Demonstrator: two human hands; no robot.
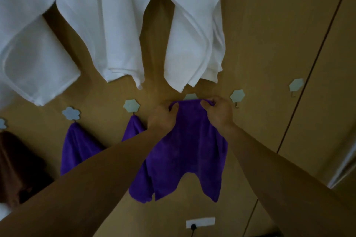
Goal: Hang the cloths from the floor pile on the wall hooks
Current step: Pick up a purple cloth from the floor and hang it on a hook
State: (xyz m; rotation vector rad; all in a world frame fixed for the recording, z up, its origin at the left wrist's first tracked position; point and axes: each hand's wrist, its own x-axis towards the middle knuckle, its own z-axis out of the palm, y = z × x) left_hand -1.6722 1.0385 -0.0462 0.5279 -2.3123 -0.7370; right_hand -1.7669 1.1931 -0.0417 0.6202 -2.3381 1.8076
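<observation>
Both my hands hold a purple cloth (186, 150) up against the tan wall, its top edge just under a pale flower-shaped hook (189, 97). My left hand (162, 116) grips the cloth's upper left corner and my right hand (217, 109) pinches its upper right corner. The cloth hangs down between my forearms. Two more purple cloths hang on hooks to the left: one (77, 148) under a hook (70, 113), another (134, 127) under a hook (131, 105), partly hidden by my left arm. Whether the held cloth is on the hook, I cannot tell.
Two bare hooks (237, 96) (296, 85) sit to the right. Large white towels (92, 31) (194, 44) hang above the hook row. A dark brown cloth (17, 167) hangs at far left. A white wall socket (200, 222) with a black plug lies below. A door seam (316, 59) runs on the right.
</observation>
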